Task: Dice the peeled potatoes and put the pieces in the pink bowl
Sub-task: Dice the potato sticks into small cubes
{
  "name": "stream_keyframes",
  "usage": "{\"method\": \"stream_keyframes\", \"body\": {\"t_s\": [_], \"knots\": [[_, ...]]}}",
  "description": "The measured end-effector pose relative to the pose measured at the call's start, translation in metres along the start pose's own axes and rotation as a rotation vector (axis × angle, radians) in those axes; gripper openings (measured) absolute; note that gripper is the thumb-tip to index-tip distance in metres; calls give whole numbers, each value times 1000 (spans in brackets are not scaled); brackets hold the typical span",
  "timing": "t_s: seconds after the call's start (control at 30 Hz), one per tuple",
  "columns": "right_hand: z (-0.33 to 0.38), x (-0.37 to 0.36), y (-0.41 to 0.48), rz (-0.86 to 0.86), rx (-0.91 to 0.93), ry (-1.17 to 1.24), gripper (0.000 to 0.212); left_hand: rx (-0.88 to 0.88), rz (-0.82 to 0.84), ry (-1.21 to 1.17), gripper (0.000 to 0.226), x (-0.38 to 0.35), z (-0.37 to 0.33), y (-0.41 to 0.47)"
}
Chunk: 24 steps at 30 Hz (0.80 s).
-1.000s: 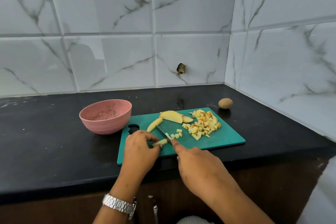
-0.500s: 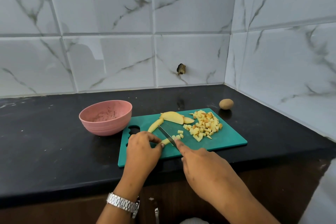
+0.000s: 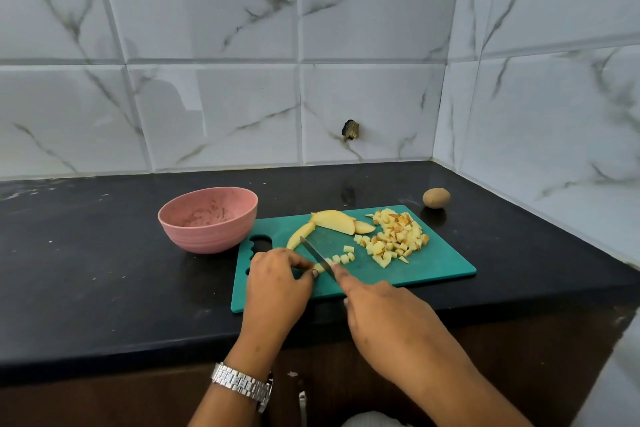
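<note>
While the left hand (image 3: 277, 282) pinches a potato strip (image 3: 320, 267) mid-frame on the board (image 3: 433, 267), the right hand (image 3: 388, 319) grips the knife (image 3: 317, 255); fingertips sit close and risk a nick. The bowl (image 3: 207, 218) waits left.

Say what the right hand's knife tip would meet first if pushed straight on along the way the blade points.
Probably the long potato wedge: the knife in the right hand points up and left across the green cutting board, its tip almost at that wedge. Beyond lies the pink bowl. Depth is uncertain.
</note>
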State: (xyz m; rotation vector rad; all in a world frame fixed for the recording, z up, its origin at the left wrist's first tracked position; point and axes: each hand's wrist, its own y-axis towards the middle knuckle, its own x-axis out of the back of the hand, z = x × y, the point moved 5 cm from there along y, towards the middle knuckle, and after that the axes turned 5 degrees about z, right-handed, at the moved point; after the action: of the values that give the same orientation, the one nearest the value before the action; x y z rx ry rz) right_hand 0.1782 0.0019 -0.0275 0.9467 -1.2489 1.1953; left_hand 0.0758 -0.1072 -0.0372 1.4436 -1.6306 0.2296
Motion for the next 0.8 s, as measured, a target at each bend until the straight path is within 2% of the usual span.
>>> {"method": "stream_keyframes", "body": {"t_s": [0.3,0.43,0.8], "knots": [[2,0,9,20,-7,-2,69,-23,-7,1,16,1,0,-2],[-1,4,0,-22,23,22,68,-24,11,9,18,0,4,0],[8,-5,1,21,16,-31,69,28,-9,-28,15,4,3,-2]]}}
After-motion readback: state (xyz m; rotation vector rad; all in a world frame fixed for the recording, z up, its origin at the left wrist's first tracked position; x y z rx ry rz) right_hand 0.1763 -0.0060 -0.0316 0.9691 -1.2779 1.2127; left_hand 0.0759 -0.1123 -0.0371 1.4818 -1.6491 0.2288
